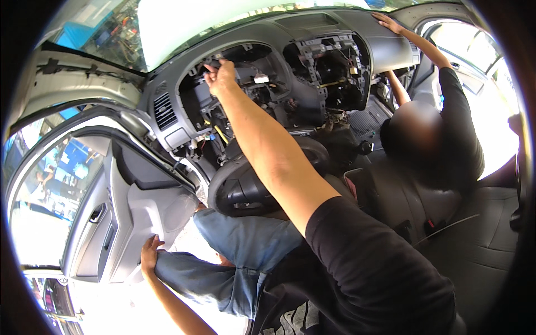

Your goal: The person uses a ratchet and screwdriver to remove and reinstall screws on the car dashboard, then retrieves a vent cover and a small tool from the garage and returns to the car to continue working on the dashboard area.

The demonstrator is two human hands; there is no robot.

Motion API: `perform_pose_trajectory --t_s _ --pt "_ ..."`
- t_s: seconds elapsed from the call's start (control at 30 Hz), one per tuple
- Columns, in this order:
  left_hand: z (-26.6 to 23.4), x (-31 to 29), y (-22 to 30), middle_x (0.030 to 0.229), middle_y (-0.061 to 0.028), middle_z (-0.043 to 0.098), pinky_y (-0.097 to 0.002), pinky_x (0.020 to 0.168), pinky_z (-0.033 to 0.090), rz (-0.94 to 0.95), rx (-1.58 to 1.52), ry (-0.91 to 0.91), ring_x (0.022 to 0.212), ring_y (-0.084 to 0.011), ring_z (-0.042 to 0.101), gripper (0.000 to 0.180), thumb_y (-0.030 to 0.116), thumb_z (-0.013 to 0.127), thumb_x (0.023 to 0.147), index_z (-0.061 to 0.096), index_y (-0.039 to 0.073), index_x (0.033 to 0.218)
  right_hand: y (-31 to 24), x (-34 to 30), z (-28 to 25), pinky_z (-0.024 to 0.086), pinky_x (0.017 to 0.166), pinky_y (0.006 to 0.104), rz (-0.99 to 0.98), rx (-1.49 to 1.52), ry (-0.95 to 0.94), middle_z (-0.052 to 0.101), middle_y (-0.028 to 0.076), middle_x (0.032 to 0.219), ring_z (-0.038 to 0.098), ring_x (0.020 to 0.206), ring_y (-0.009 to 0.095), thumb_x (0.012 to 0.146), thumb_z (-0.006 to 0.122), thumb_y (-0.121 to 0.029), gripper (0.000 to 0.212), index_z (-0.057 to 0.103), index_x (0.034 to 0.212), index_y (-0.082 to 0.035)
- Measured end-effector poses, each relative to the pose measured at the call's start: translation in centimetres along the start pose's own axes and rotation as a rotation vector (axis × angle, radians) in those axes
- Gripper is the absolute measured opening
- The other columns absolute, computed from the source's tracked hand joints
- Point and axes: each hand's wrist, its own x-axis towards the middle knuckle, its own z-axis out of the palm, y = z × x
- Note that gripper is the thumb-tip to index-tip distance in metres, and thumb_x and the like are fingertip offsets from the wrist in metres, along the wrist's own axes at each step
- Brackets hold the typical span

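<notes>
Dashboard (245,34): partly stripped, across the front; left opening (268,86) and centre opening (335,72) expose brackets, wiring.
Co-worker (460,139): passenger side, one hand (386,22) on dashboard top, other arm (397,89) reaching beneath.
Door (131,206): ajar, left.
Steering wheel (219,192): in the way below left opening; right forearm (268,148) crosses above.
Right hand (221,77): at left opening's upper rim, fingers bent; grasp cannot be told.
Left hand (149,254): relaxed, on knee (170,265).
White connector (261,79): inside left opening.

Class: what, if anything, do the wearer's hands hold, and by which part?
Left hand, at the knee: nothing seen held. Right hand, at the dashboard opening: cannot be told.
</notes>
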Motion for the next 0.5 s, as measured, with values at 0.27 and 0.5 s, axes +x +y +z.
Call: perform_pose_trajectory --t_s 0.27,0.5 --pt "-1.7 -2.5 -1.1 0.106 -0.0189 0.076 -0.0336 0.09 0.051 -0.027 0.158 0.057 0.101 -0.0232 0.071 0.06 0.049 0.056 0.103 0.065 -0.006 0.124 -3.5 -3.4 -2.0 0.052 0.07 0.043 -0.003 -0.699 0.008 0.072 0.018 0.092 0.055 0.068 0.021 0.1 0.046 -0.048 0.049 0.059 0.112 -0.002" --pt "-2.4 -4.2 -2.8 0.107 -0.0192 0.075 -0.0354 0.083 0.053 -0.08 0.145 0.082 0.087 -0.0248 0.071 0.062 0.051 0.056 0.103 0.062 -0.004 0.132 -11.3 -7.4 -6.8 0.048 0.043 0.0275 -0.119 -1.782 -0.351 0.072 0.009 0.081 0.055 0.049 0.011 0.099 0.066 -0.028 0.029 0.07 0.1 0.001"
